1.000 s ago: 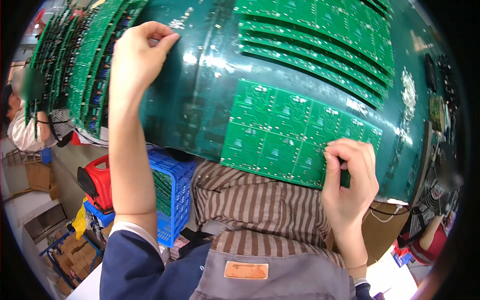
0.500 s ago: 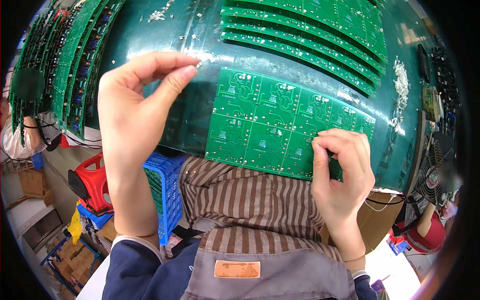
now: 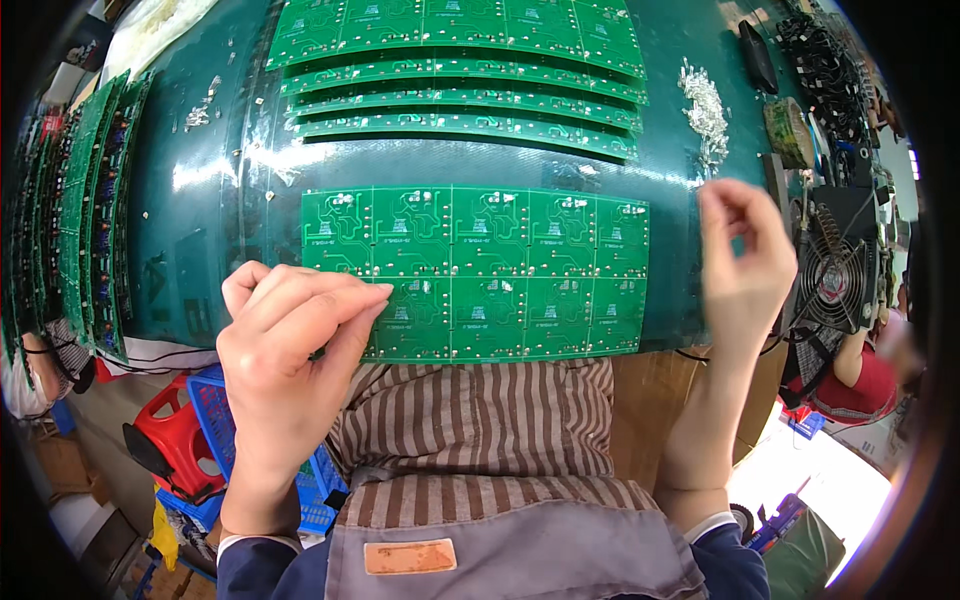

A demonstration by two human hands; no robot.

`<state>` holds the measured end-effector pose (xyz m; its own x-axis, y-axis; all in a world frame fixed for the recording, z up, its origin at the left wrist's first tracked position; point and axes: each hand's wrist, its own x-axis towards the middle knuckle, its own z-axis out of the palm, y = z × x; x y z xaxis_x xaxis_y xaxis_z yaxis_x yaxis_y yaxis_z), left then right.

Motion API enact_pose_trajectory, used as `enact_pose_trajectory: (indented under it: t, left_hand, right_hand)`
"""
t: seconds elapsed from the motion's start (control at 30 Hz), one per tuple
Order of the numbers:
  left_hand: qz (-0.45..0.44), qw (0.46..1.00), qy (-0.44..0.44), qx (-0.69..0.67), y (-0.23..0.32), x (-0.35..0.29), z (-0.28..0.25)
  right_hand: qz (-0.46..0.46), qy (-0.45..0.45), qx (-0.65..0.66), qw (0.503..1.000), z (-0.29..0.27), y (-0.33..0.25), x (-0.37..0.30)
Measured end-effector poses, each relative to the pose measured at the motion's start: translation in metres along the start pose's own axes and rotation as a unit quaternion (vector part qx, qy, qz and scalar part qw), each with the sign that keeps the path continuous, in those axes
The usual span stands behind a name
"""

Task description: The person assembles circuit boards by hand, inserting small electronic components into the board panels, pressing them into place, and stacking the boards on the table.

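A green printed circuit board panel (image 3: 480, 270) lies flat at the table's front edge, its face divided into repeated sections with small parts on it. Over its left side is my left hand (image 3: 300, 335), thumb and forefinger pinched together; whatever sits between the tips is too small to make out. My right hand (image 3: 748, 260) hovers off the panel's right end, slightly blurred, with thumb and forefinger tips meeting. Just beyond those fingertips lies a heap of tiny clear-and-silver components (image 3: 705, 115). Anything in the right pinch cannot be made out.
Several more green panels (image 3: 460, 75) are stacked in overlapping rows behind. Upright populated boards (image 3: 90, 210) stand at left. Small loose parts (image 3: 203, 112) lie on the green tabletop (image 3: 240, 200). At right are a tape roll (image 3: 790, 132), a fan (image 3: 832, 265) and black cables (image 3: 825, 60).
My left hand has come down from above the table onto the panel's left side. My right hand has left the panel and moved toward the component heap. The whole view has shifted.
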<state>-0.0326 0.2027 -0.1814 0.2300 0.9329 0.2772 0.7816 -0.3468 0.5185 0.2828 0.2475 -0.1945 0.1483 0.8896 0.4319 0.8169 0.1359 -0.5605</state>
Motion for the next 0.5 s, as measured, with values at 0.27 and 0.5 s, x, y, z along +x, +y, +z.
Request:
enact_pose_trajectory:
  t: [0.27,0.5]
  left_hand:
    - [-0.042,0.998,0.007,0.039,0.003,0.000,-0.008]
    - [-0.071,0.997,-0.002,0.019,0.001,-0.005,-0.013]
  right_hand:
    - [0.093,-0.071,-0.119,0.986,-0.010,0.034,0.022]
    - [0.063,-0.018,-0.061,0.996,0.002,0.029,0.011]
